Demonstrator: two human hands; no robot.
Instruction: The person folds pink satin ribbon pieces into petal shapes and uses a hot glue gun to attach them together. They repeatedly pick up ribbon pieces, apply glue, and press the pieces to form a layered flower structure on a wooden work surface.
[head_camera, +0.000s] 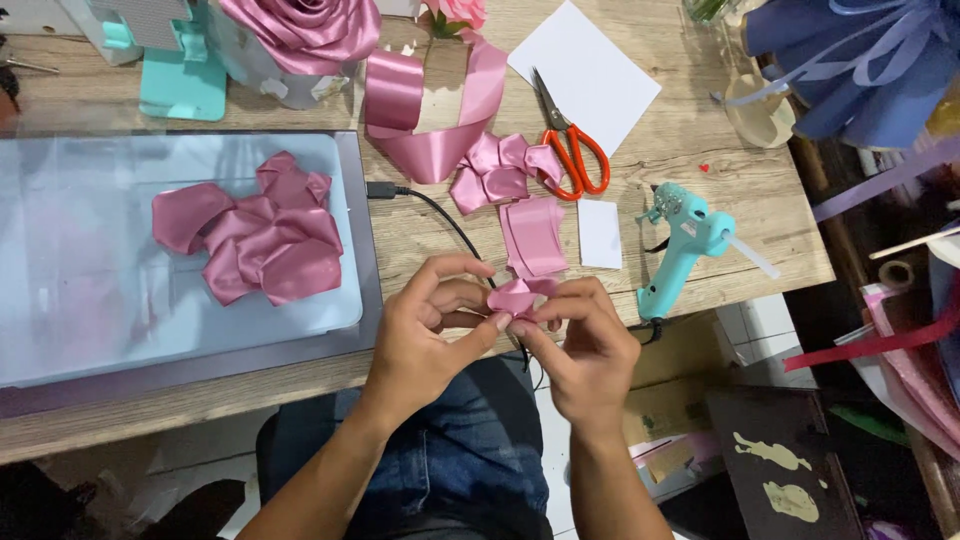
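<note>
Both hands meet low in the middle of the frame. The left hand and the right hand each pinch one small folded pink ribbon piece with curled fingers, just off the table edge. Above it lies one flat ribbon strip. One teal glue gun sits right, one pair of red scissors higher. One pile of folded pink petals rests on the tray, left.

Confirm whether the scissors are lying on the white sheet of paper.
Yes, the red-handled scissors lie with their blades on the white paper, handles on the wooden table.
</note>
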